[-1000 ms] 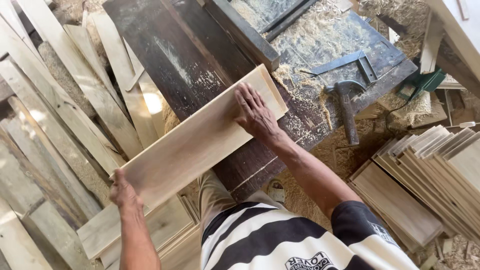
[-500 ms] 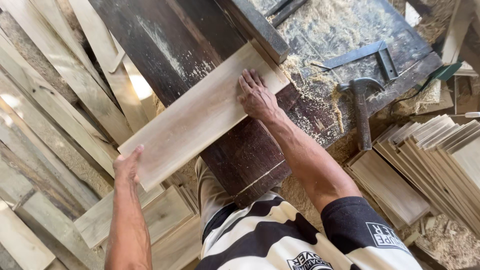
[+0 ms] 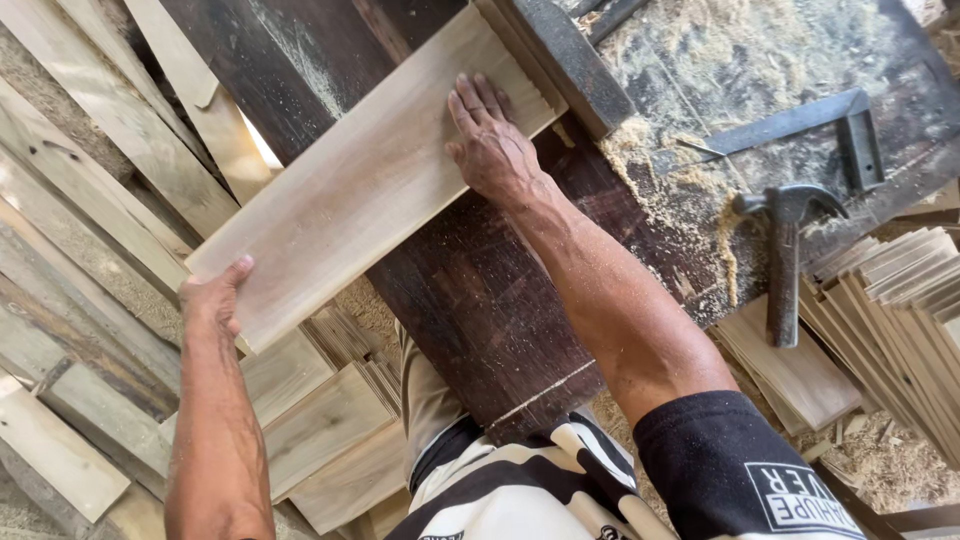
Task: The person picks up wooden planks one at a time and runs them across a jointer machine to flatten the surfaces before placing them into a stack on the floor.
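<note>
Board [image 3: 370, 185] farther forward now, long axis diagonal.

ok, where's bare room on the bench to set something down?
Bare dark benchtop lies between the pale board and the hammer, beside the right hand's forearm. Crowded: sawdust around the steel square; thin slats stacked to the right.

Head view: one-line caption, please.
Right hand flat on a pale board, left hand gripping its end.
</note>
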